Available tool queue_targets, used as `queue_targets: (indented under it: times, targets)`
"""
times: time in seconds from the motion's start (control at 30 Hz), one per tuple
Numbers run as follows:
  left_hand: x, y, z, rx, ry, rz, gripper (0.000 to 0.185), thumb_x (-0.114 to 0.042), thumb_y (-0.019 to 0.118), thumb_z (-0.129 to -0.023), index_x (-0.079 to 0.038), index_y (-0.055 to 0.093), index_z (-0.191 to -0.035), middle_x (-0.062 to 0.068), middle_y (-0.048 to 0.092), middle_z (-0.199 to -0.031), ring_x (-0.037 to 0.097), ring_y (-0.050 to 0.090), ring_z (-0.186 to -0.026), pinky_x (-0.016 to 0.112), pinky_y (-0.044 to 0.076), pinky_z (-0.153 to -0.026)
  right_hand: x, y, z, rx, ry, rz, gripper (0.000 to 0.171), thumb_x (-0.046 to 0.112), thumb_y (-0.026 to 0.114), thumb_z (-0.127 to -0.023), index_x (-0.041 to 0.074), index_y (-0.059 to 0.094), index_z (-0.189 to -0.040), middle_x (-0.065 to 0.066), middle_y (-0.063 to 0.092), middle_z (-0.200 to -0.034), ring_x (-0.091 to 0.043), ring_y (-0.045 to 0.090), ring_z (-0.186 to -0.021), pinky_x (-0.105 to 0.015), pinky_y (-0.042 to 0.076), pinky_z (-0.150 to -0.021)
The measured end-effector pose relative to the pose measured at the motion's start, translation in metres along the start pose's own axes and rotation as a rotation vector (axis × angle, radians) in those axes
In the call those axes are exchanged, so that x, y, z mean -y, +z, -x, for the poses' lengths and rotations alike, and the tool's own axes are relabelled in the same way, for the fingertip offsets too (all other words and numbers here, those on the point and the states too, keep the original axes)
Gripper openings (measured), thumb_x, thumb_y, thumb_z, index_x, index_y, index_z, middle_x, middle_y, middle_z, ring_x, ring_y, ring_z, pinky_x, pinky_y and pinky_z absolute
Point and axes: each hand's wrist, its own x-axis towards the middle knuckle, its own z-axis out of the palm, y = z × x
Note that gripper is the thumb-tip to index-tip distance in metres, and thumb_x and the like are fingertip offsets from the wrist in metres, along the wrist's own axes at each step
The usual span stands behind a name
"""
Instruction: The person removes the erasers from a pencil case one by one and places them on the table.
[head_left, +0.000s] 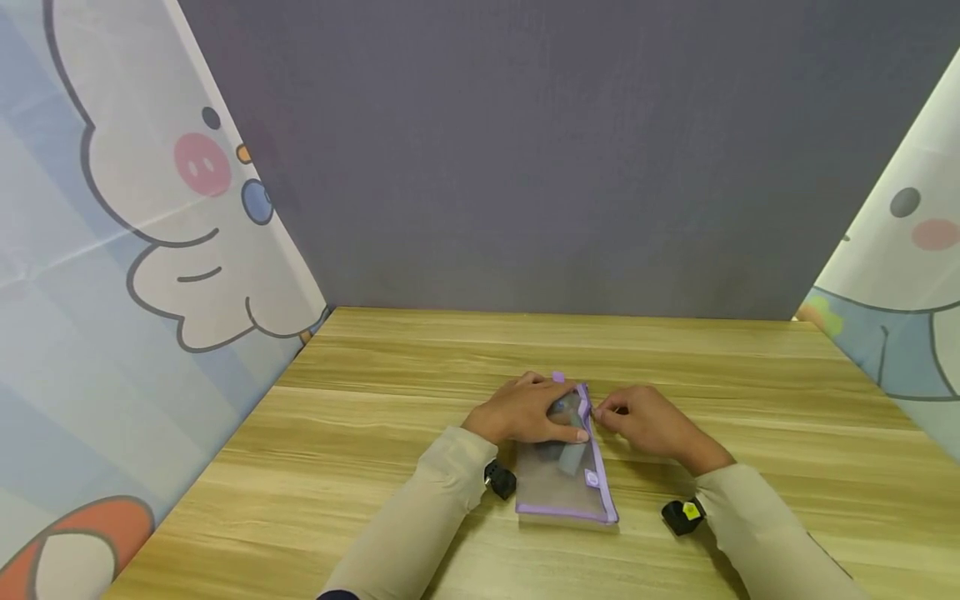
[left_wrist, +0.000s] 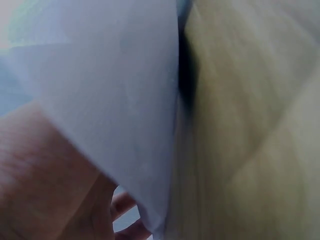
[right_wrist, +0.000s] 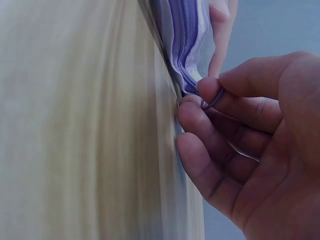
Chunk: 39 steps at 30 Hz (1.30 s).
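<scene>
A see-through mesh zipper pouch (head_left: 547, 479) with purple trim lies flat on the wooden table (head_left: 360, 433). Inside it shows a grey-blue object (head_left: 572, 458), partly covered and of unclear kind. My left hand (head_left: 528, 410) rests on the pouch, thumb and forefinger spread apart along the zippered edge. At that edge my right hand (head_left: 651, 421) pinches a thin dark pull loop (right_wrist: 214, 100) between thumb and forefinger. The purple zipper (right_wrist: 186, 40) is bunched beside those fingertips. In the left wrist view pale cloth hides most of the left hand's fingers (left_wrist: 125, 205).
A plain grey panel (head_left: 525, 158) rises behind the table. Cartoon-printed sheets (head_left: 187, 275) hang along both sides. Each wrist wears a small black device, with a yellow mark on the right one (head_left: 682, 517).
</scene>
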Motion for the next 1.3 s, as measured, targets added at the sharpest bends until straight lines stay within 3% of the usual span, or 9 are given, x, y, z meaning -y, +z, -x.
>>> queue_targets:
  times: [0.3, 0.73, 1.03, 1.3]
  targets:
    - [0.0005, -0.0001, -0.0011, 0.015, 0.007, -0.002, 0.092, -0.083, 0.051, -0.082, -0.035, 0.031, -0.158, -0.012, 0.043, -0.153, 0.014, 0.033, -0.141, 0.044, 0.027, -0.116, -0.0009, 0.0005, 0.0002, -0.006, 0.047, -0.063, 0.024, 0.019, 0.063, -0.1, 0.013, 0.072, -0.079, 0.004, 0.061, -0.072, -0.01, 0.053, -0.065, -0.027, 0.047, -0.059]
    - [0.0002, -0.0047, -0.0017, -0.042, 0.226, -0.086, 0.074, -0.069, 0.057, -0.091, -0.029, 0.045, -0.153, -0.016, 0.042, -0.154, 0.02, 0.039, -0.142, 0.039, 0.027, -0.117, -0.0026, 0.0043, -0.0038, -0.021, 0.127, -0.077, 0.027, 0.025, 0.063, -0.101, 0.013, 0.071, -0.079, 0.002, 0.06, -0.068, -0.012, 0.053, -0.058, -0.028, 0.046, -0.052]
    - [-0.002, -0.001, -0.0022, -0.041, 0.138, -0.116, 0.074, -0.073, 0.054, -0.089, -0.034, 0.046, -0.152, -0.017, 0.046, -0.15, 0.02, 0.041, -0.139, 0.043, 0.037, -0.11, -0.0034, 0.0035, -0.0041, -0.014, 0.067, -0.014, 0.026, 0.024, 0.062, -0.101, 0.016, 0.072, -0.078, 0.007, 0.057, -0.066, -0.01, 0.051, -0.058, -0.028, 0.044, -0.054]
    - [-0.0003, 0.0004, -0.0023, -0.034, 0.114, -0.098, 0.074, -0.077, 0.051, -0.088, -0.039, 0.045, -0.151, -0.018, 0.047, -0.149, 0.021, 0.039, -0.14, 0.046, 0.041, -0.106, -0.0024, 0.002, -0.0024, -0.007, 0.039, -0.005, 0.026, 0.023, 0.062, -0.101, 0.017, 0.072, -0.078, 0.008, 0.058, -0.068, -0.009, 0.051, -0.058, -0.028, 0.044, -0.054]
